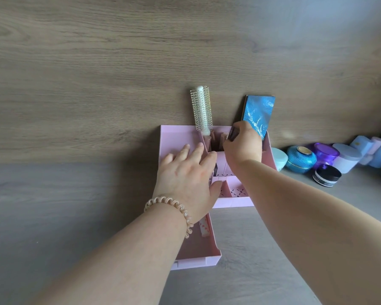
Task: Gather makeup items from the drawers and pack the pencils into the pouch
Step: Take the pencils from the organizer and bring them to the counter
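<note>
Grey tabletop; right hand grip around dark item above pink organizer.

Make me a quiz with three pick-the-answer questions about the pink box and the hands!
1. Where does the hairbrush stand?
A. in the pink organizer
B. on the floor
C. in the left hand

2. What colour is the flat box behind the right hand?
A. red
B. blue
C. green

3. How is the bottom drawer?
A. shut
B. missing
C. pulled out

Answers: 1 A, its handle sits in a top compartment. 2 B, its shiny face is blue. 3 C, it juts forward under the left hand.
</note>
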`<act>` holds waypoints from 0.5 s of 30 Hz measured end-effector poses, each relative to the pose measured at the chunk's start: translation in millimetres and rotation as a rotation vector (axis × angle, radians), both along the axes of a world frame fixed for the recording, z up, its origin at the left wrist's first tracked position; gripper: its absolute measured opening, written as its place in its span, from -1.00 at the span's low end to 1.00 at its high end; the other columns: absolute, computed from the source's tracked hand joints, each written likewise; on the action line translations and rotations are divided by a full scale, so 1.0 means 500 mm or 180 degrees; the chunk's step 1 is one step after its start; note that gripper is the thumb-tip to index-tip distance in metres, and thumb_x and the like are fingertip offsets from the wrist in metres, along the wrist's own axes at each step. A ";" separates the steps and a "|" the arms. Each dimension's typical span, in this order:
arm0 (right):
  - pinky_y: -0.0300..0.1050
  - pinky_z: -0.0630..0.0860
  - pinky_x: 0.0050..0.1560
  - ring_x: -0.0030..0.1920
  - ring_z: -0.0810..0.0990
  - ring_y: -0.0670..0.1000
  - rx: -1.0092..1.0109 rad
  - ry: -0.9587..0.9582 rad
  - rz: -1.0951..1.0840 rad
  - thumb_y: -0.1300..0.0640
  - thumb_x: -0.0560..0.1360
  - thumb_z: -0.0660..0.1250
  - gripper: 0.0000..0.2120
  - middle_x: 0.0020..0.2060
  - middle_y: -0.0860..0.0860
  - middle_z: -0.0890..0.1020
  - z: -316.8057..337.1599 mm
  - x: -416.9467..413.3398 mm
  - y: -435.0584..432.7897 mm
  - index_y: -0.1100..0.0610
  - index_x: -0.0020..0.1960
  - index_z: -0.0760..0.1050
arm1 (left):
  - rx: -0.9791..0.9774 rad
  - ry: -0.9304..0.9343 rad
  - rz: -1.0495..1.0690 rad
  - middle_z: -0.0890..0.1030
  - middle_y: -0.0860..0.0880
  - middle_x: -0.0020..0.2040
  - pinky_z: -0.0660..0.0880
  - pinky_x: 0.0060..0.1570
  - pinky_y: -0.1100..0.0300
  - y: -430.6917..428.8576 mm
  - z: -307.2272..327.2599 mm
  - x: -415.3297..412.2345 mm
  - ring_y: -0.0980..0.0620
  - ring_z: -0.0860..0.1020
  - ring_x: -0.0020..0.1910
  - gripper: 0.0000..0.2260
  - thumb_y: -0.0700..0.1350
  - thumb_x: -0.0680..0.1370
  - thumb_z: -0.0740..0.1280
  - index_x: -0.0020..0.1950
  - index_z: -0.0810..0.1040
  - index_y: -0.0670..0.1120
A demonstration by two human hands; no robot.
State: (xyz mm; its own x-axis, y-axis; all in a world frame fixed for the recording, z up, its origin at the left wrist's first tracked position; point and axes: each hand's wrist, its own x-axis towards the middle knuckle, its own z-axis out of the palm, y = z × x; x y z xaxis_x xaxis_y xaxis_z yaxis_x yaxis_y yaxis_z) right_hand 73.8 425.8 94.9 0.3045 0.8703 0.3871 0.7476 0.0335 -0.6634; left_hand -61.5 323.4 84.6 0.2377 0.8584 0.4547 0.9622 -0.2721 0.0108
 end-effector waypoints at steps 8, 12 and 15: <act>-0.15 0.48 -0.13 -0.21 0.57 -0.01 0.0073 0.1093 0.0137 0.20 0.38 0.39 -0.85 -0.33 -0.14 0.58 0.022 -0.019 -0.012 -0.04 -0.19 0.50 | -0.0055 0.0007 -0.0014 0.30 0.01 0.49 0.23 0.29 -0.04 -0.002 0.002 -0.001 -0.07 0.27 0.46 -0.50 0.23 0.47 0.17 0.38 0.28 0.11; -0.25 0.53 -0.05 -0.24 0.57 -0.13 0.0532 0.1629 0.0184 0.17 0.43 0.41 -0.90 -0.29 -0.13 0.61 0.065 -0.009 -0.019 0.05 -0.06 0.60 | -0.0021 0.0057 -0.0005 0.40 0.01 0.42 0.30 0.23 -0.03 -0.001 0.004 -0.001 -0.08 0.36 0.39 -0.50 0.22 0.45 0.19 0.35 0.35 0.10; -0.31 0.49 -0.09 -0.23 0.56 -0.15 0.0815 0.1536 0.0190 0.16 0.46 0.39 -0.85 -0.22 -0.05 0.65 0.105 0.010 -0.036 0.14 0.01 0.63 | -0.0068 0.0101 -0.0004 0.46 0.01 0.36 0.34 0.19 -0.02 -0.001 0.005 -0.002 -0.08 0.42 0.34 -0.49 0.21 0.41 0.19 0.34 0.39 0.10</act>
